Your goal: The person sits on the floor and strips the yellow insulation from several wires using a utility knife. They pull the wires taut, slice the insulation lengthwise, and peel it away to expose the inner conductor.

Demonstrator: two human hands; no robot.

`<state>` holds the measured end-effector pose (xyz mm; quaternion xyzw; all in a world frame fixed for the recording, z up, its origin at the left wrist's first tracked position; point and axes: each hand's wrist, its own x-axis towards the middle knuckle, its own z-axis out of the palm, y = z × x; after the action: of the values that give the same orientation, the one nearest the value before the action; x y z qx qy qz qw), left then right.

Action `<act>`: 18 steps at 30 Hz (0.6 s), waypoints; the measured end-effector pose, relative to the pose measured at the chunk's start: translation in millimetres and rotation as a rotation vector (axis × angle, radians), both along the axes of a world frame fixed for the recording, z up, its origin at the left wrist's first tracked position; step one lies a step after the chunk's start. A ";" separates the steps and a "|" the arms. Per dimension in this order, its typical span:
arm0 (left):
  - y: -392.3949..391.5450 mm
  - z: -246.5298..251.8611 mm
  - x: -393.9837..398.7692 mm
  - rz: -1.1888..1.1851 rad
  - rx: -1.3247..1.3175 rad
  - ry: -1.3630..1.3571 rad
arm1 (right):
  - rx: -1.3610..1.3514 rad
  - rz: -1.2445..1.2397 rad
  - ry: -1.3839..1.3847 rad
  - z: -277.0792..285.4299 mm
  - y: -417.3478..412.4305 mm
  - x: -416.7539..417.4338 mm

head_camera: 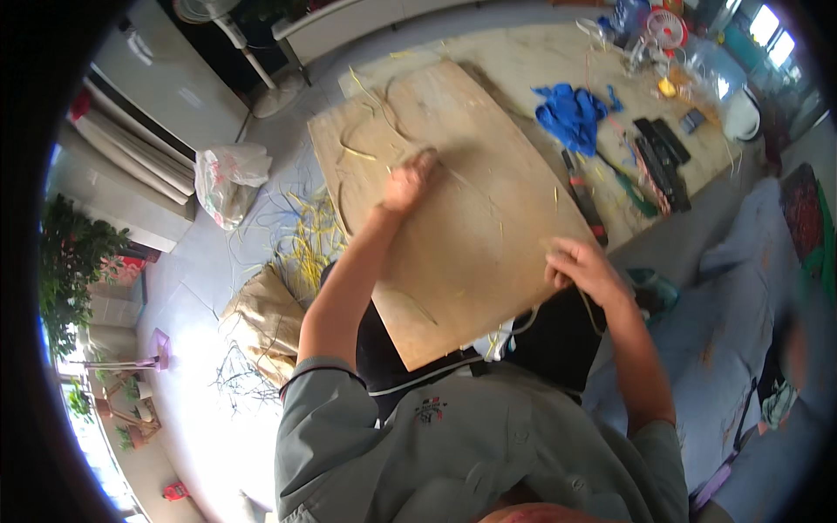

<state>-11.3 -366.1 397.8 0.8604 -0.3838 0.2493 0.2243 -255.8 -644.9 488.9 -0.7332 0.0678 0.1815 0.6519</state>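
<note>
A pale wooden board rests over my lap and the table in front of me. My left hand is a loose fist above the board's upper middle, closed on a thin pale strand that trails from it. Motion blurs the fingertips. My right hand is at the board's right edge, thumb and fingers pinched together. A pale strip hangs below that hand and seems held in it. More thin strands lie on the board, including a curved yellow-tipped one beyond my left hand.
The stone-topped table holds a blue cloth, a green-handled tool, a dark knife-like tool and black cases. Yellow strands heap on the floor left, near a woven sack and plastic bag.
</note>
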 end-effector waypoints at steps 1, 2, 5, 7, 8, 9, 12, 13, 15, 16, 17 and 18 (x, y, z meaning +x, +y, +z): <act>7.9 -15.0 12.6 0.009 0.010 -0.063 | -0.048 -0.014 -0.032 -12.4 -3.5 -2.1; 7.9 -13.9 15.6 0.087 0.080 0.087 | -0.083 0.001 -0.078 -14.3 -8.0 -5.2; -5.7 16.7 7.5 0.194 0.122 0.229 | -0.369 -0.049 -0.226 -20.1 -26.6 -20.2; -2.4 11.8 13.7 0.138 -0.001 0.080 | -0.400 -0.166 -0.295 -22.6 -30.9 -27.3; -2.2 8.2 12.5 0.102 -0.018 0.035 | -0.363 -0.228 -0.310 -28.2 -31.8 -34.9; -6.3 9.8 10.4 0.104 -0.014 0.065 | -0.338 -0.236 -0.296 -24.4 -29.7 -38.6; -5.4 17.7 6.1 0.122 -0.022 0.126 | -0.255 -0.193 -0.283 -7.7 -17.6 -42.2; -3.3 17.4 5.7 0.131 -0.012 0.115 | -0.190 -0.191 -0.239 -2.4 -15.7 -42.4; -2.1 19.6 3.5 0.154 0.004 0.088 | -0.063 -0.179 -0.156 10.6 -11.5 -42.5; -0.3 24.3 2.2 0.103 0.012 0.074 | -0.049 -0.185 -0.177 9.6 -10.6 -43.0; 2.3 27.6 -2.1 0.119 -0.015 0.058 | -0.076 -0.188 -0.166 7.9 -9.9 -44.3; -6.5 40.5 -17.4 0.127 -0.050 0.039 | -0.109 -0.198 -0.158 6.9 -12.0 -45.2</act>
<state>-28.7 -372.7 438.2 0.8819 -0.3176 0.2557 0.2367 -301.0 -656.9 495.8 -0.7693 0.0982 0.0540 0.6290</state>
